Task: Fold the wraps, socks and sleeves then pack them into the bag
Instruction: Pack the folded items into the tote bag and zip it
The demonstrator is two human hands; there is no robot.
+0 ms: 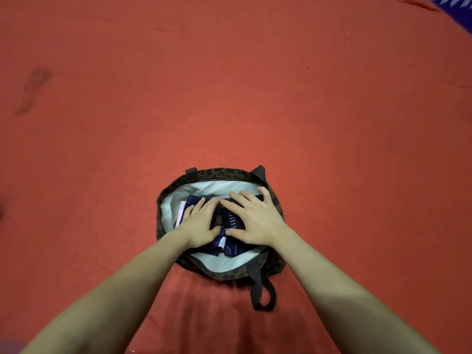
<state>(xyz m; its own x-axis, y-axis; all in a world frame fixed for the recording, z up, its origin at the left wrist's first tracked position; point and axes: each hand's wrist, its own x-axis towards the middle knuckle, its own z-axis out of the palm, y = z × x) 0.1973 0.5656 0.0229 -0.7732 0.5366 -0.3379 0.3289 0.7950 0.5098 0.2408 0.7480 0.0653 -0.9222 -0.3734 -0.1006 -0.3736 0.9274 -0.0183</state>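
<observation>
A brown leopard-print bag (pixel 219 174) with a pale lining lies open on the red bedsheet, its mouth facing up. Folded dark navy fabric pieces (pixel 231 221) with white and pink markings fill the inside. My left hand (pixel 200 223) presses flat on the left part of the pile, fingers spread. My right hand (pixel 251 217) presses flat on the right part, fingers straight and splayed toward the far rim. Both hands are inside the bag's mouth and cover most of the pile.
One dark strap loop (pixel 263 295) of the bag trails toward me on the red sheet (pixel 229 98). A blue patterned cloth (pixel 452 3) shows at the far right corner. A faint dark stain (pixel 35 88) marks the sheet at the left.
</observation>
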